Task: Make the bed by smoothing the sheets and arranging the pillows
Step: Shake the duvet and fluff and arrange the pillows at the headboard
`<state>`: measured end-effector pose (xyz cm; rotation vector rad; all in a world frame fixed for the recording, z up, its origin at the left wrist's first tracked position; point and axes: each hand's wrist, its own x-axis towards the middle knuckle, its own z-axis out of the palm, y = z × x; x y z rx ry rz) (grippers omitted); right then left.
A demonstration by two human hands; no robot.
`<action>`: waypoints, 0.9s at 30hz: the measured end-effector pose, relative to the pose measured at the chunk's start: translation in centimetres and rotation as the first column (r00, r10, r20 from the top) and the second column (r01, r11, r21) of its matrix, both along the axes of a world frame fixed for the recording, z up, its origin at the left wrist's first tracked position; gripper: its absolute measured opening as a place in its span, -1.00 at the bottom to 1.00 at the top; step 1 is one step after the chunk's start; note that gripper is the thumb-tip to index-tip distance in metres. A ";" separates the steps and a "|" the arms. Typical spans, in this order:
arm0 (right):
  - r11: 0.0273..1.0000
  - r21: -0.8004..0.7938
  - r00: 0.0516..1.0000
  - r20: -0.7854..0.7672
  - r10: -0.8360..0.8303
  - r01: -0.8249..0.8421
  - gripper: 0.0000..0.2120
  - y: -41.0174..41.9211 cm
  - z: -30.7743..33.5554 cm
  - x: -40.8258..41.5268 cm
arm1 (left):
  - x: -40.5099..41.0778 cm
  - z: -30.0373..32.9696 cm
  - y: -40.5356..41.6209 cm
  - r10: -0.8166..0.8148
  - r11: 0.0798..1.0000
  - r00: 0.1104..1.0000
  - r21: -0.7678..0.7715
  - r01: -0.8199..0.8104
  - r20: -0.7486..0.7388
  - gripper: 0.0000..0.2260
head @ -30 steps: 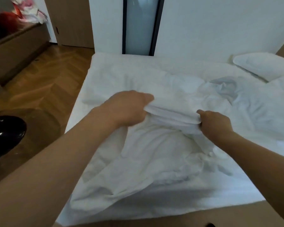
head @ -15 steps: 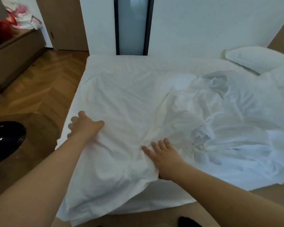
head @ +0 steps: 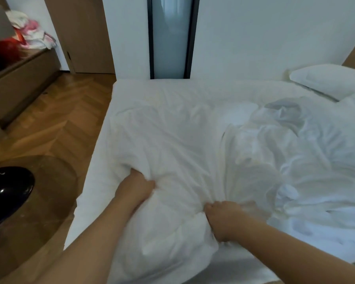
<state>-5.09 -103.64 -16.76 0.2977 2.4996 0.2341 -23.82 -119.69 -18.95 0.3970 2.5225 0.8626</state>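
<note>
Both hands grip the white duvet (head: 172,152) at its near part: the left hand (head: 134,188) has its fingers curled into the cloth, with the fingertips hidden inside a fold, and the right hand (head: 223,218) is closed in a fist around a bunch of the same cloth, from which creases run out toward the middle. Between the two hands the duvet makes a puffed mound, and its lower corner hangs over the near edge of the bed (head: 86,201). On the left half of the bed the duvet lies rather flat with soft wrinkles; on the right half it is still crumpled in many folds, and a small grey patch of cloth (head: 283,107) shows among them. Farther right, near the head of the bed, a white pillow (head: 326,80) lies against the wall side, and one more white bulk is just in front of it, cut by the picture edge. On the left of the bed there is a wooden herringbone floor (head: 55,119), a shiny black object (head: 6,191) at the picture edge, and a low brown cabinet (head: 23,78) with red and white clothes (head: 29,33) on top. Behind the bed stands a white wall with a narrow frosted glass panel (head: 169,35) in a dark frame.
</note>
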 end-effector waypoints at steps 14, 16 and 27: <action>0.940 -0.136 0.887 -0.394 0.239 -0.313 -0.67 -6.1 1.6 0.1 | 1.1 7.6 -1.1 0.124 0.733 0.704 0.414 -0.540 0.699 -0.76; 0.936 -0.221 0.872 -0.467 0.145 -0.274 -0.69 -3.0 5.3 1.1 | 2.4 10.2 0.8 0.077 0.696 0.750 0.503 -0.512 0.657 -0.84; 0.509 -0.859 0.038 -0.508 -0.861 0.055 -0.83 19.8 21.9 7.8 | 2.4 19.2 17.4 -0.046 0.690 0.625 0.477 -0.544 0.780 -0.29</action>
